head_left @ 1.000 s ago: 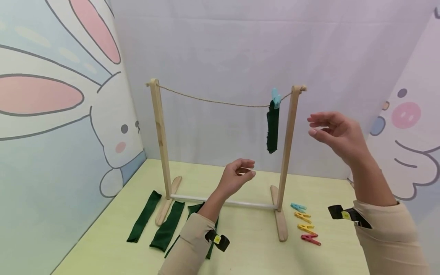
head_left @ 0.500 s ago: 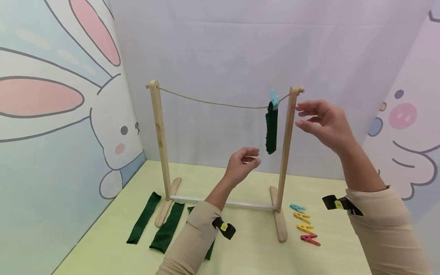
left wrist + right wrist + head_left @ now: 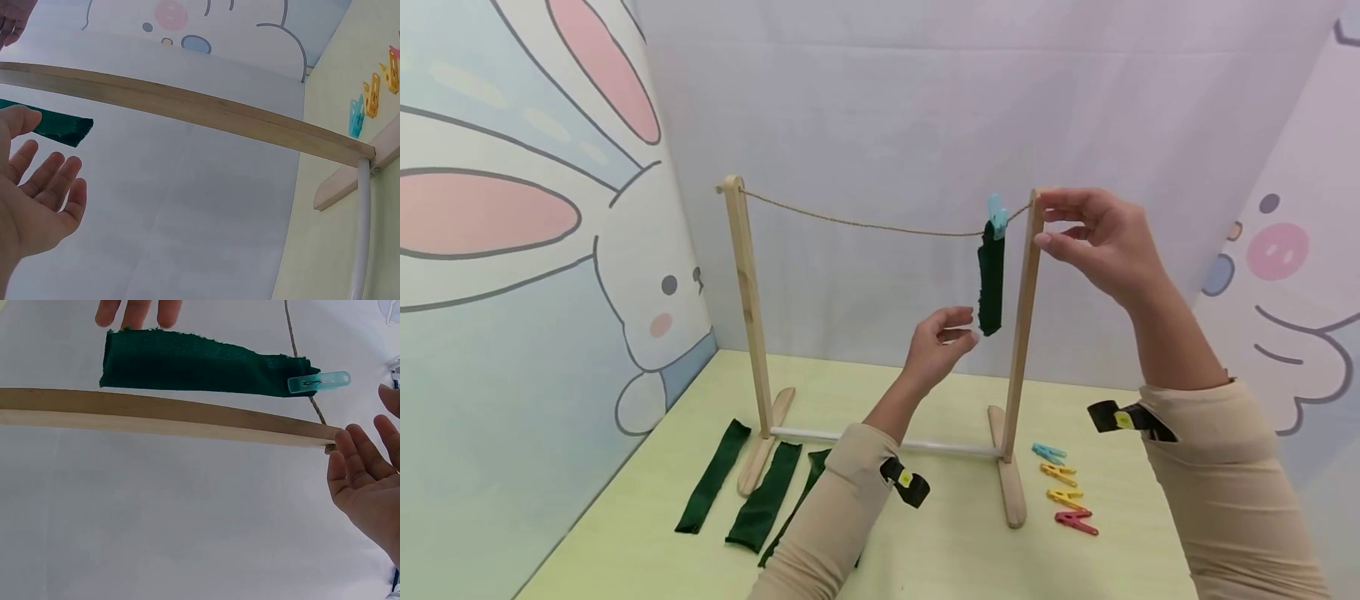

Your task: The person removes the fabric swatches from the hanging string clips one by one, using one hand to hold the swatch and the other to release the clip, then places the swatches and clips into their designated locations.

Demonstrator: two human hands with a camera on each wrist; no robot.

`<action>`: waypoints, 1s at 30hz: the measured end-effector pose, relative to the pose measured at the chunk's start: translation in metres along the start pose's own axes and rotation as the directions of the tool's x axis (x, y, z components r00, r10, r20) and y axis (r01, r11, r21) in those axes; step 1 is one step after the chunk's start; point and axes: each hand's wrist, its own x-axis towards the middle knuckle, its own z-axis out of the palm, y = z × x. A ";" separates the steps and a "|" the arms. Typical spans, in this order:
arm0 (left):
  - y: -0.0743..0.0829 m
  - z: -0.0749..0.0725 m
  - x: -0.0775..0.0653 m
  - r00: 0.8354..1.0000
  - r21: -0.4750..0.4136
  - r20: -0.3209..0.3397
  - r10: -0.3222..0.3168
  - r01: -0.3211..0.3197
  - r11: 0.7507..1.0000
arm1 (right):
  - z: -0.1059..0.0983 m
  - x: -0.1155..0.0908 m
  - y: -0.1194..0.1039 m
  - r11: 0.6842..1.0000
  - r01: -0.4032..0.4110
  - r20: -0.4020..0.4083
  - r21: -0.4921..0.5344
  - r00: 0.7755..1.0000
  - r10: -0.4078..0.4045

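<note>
A dark green cloth strip (image 3: 992, 287) hangs near the right end of a twine line (image 3: 865, 224), held by a light blue clothespin (image 3: 997, 218). My left hand (image 3: 934, 348) is beside the strip's lower end, thumb and fingers apart, with nothing gripped; in the left wrist view the strip (image 3: 65, 130) passes by the thumb. My right hand (image 3: 1108, 242) is at the top of the right wooden post (image 3: 1024, 333), its fingers loosely bent and the thumb apart from them. Whether those fingertips touch the post, I cannot tell. The knot at the post's top is hidden behind them in the head view.
Several green strips (image 3: 763, 498) lie on the table at left, partly under my left sleeve. Blue, yellow and red clothespins (image 3: 1064, 497) lie in a column right of the rack's foot (image 3: 1011, 492). A white bar (image 3: 951, 447) joins the two feet.
My right hand has moved left to the right post's top. My left hand has risen and moved right toward the hanging strip's lower end. The strip and clothespin stay on the line.
</note>
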 end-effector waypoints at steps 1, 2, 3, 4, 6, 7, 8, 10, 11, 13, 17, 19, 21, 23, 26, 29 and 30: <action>0.001 0.001 0.001 1.000 -0.006 -0.003 -0.002 0.002 1.000 | 0.000 0.001 -0.001 1.000 0.006 0.004 -0.001 1.000 -0.006; 0.002 0.003 0.002 1.000 -0.013 -0.005 -0.005 0.005 1.000 | 0.001 0.002 -0.001 1.000 0.015 0.008 -0.009 1.000 -0.015; 0.003 0.004 0.003 1.000 -0.017 -0.006 -0.007 0.007 1.000 | 0.002 0.004 -0.002 1.000 0.019 0.012 -0.015 1.000 -0.019; 0.005 0.006 0.003 1.000 -0.021 -0.009 -0.010 0.010 1.000 | 0.002 0.005 -0.003 0.999 0.021 0.015 -0.025 1.000 -0.021; 0.007 0.009 0.005 1.000 -0.027 -0.016 -0.017 0.017 0.999 | 0.004 0.008 -0.005 0.998 0.021 0.020 -0.052 1.000 -0.020; 0.008 0.011 0.007 1.000 -0.028 -0.019 -0.021 0.020 0.999 | 0.004 0.010 -0.006 0.998 0.020 0.021 -0.063 1.000 -0.019; 0.009 0.012 0.007 0.999 -0.030 -0.023 -0.023 0.022 0.999 | 0.005 0.011 -0.007 0.997 0.017 0.023 -0.074 1.000 -0.015; 0.010 0.015 0.009 0.999 -0.028 -0.030 -0.027 0.026 0.999 | 0.006 0.015 -0.009 0.996 0.007 0.027 -0.092 1.000 -0.004; 0.011 0.016 0.010 0.999 -0.028 -0.033 -0.029 0.028 0.999 | 0.006 0.016 -0.010 0.995 0.003 0.030 -0.101 1.000 0.000; 0.011 0.017 0.012 0.999 -0.029 -0.042 -0.034 0.032 0.999 | 0.007 0.019 -0.010 0.994 -0.008 0.038 -0.110 0.999 0.012; 0.010 0.018 0.014 0.997 -0.036 -0.061 -0.047 0.045 0.998 | 0.008 0.022 -0.011 0.991 -0.034 0.060 -0.130 0.997 0.042; 0.010 0.018 0.015 0.996 -0.032 -0.070 -0.050 0.048 0.998 | 0.008 0.024 -0.011 0.988 -0.048 0.074 -0.148 0.996 0.059; 0.010 0.017 0.015 0.996 -0.021 -0.079 -0.049 0.048 0.999 | 0.010 0.026 -0.012 0.983 -0.052 0.089 -0.177 0.994 0.069; 0.010 0.017 0.014 0.995 -0.010 -0.085 -0.051 0.050 0.999 | 0.011 0.028 -0.013 0.977 -0.051 0.110 -0.206 0.991 0.074; 0.009 0.017 0.015 0.994 -0.007 -0.092 -0.059 0.059 0.998 | 0.013 0.030 -0.014 0.963 -0.049 0.151 -0.265 0.984 0.092; 0.008 0.017 0.015 0.994 -0.002 -0.090 -0.058 0.058 0.998 | 0.015 0.033 -0.017 0.945 -0.062 0.204 -0.320 0.970 0.132; 0.008 0.017 0.015 0.995 0.001 -0.087 -0.056 0.056 0.998 | 0.016 0.034 -0.018 0.940 -0.071 0.221 -0.333 0.964 0.151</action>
